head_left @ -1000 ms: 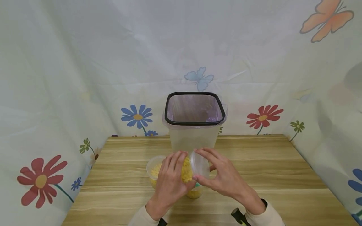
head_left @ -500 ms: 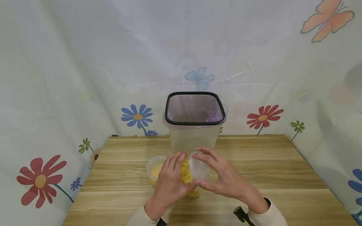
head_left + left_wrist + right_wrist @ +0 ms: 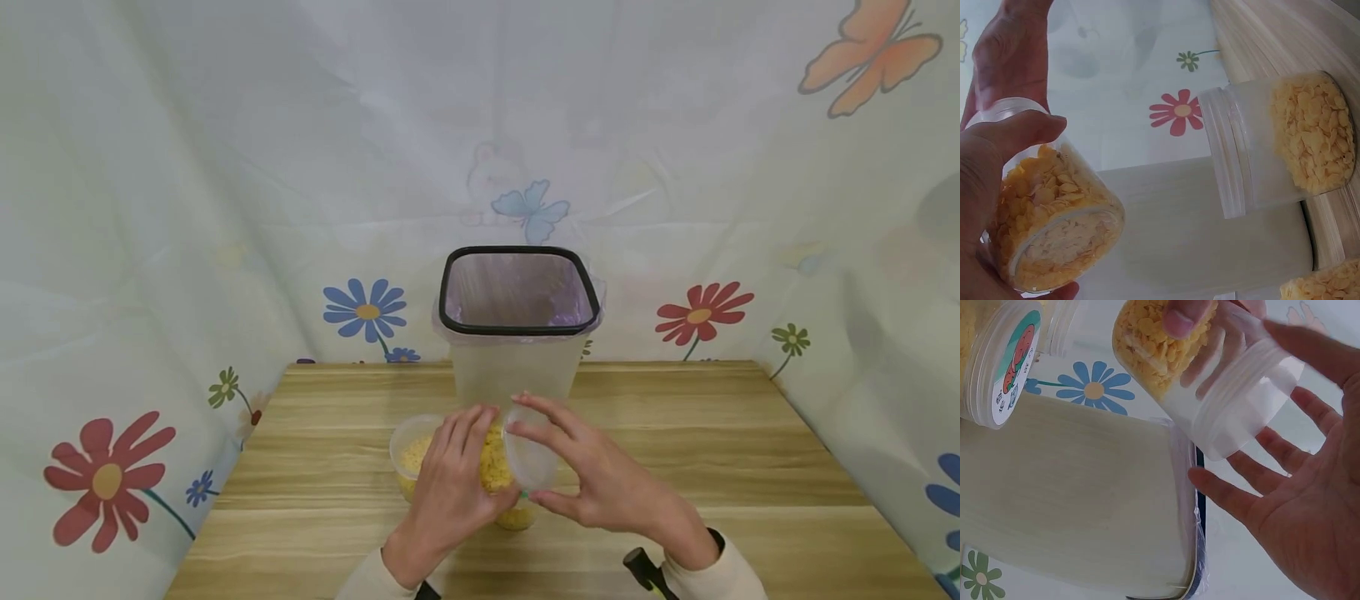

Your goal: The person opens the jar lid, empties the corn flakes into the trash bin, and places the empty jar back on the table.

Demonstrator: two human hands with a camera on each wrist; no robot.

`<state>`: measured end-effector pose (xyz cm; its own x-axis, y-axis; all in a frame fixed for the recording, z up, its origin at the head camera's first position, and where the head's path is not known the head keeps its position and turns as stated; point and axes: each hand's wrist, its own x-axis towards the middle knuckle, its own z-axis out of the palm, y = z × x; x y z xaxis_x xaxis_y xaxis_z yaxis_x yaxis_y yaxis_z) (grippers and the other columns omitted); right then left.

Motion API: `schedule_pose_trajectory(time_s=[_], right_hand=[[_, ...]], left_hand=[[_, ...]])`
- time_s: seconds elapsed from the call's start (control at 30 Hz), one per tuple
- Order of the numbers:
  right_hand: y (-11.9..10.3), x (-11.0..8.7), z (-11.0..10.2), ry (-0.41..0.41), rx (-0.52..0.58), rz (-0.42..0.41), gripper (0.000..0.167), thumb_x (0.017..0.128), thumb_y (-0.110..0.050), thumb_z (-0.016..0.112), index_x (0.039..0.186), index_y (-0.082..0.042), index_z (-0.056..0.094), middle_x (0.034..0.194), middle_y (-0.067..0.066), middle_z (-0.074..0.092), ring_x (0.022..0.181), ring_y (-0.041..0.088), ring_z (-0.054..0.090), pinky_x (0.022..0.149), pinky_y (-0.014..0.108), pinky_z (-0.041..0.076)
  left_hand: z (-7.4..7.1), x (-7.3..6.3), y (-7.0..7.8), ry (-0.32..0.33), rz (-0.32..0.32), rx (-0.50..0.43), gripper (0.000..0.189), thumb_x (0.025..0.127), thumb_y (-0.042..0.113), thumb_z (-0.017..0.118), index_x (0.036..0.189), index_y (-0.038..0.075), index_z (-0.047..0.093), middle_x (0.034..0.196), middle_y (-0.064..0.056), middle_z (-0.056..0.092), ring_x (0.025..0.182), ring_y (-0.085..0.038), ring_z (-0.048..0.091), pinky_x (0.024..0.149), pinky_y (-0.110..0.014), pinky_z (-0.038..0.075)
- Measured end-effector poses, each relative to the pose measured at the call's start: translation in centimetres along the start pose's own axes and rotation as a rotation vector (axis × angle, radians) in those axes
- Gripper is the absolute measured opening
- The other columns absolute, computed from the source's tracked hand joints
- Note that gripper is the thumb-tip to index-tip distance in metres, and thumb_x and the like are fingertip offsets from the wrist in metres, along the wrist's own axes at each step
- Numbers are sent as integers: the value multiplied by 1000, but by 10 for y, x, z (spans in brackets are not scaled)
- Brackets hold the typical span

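Grips a clear jar (image 3: 1060,219) of yellow flakes (image 3: 495,462) in the left hand (image 3: 453,492), with thumb and fingers curled round its wall. Holds it tilted above the table (image 3: 712,433), with its rimmed end turned toward the right hand (image 3: 607,475). Spreads the right hand's fingers apart around that end; touching or just clear of it, cannot tell. Has a second jar (image 3: 408,467) upright on the table beside the left hand, and a third jar (image 3: 516,518) below, partly hidden. Has a black-rimmed bin (image 3: 513,367) with a purple liner (image 3: 517,292) beyond both hands, before a flower-printed backdrop (image 3: 375,167).
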<state>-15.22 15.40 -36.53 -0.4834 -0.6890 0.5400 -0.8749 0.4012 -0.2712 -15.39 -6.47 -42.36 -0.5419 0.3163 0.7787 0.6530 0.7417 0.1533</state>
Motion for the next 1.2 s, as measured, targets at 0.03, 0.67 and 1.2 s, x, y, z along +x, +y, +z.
schedule_pose_trajectory(time_s=[0.03,0.67,1.2], right_hand=[[-1,0,0,1,5,23,79,81,-33,81,147,-17,41,157,11,32,141,30,39,97,46,53],[-29,7,4,55,-27,590,76,86,-56,65,152,-34,33,151,6,45,99,19,66,71,28,55],[-27,8,7,95,106,562,70,83,-49,73,144,-26,46,133,-1,55,100,15,61,60,17,53]], left_hand=[[0,0,0,-1,-2,1,94,54,38,91,134,8,51,125,-7,61,114,-24,58,92,-40,53],[1,2,2,32,11,42,90,57,38,89,134,9,52,128,-5,59,115,-25,57,93,-40,51],[1,1,3,40,32,79,85,64,39,85,136,11,51,129,-5,59,116,-25,57,95,-42,51]])
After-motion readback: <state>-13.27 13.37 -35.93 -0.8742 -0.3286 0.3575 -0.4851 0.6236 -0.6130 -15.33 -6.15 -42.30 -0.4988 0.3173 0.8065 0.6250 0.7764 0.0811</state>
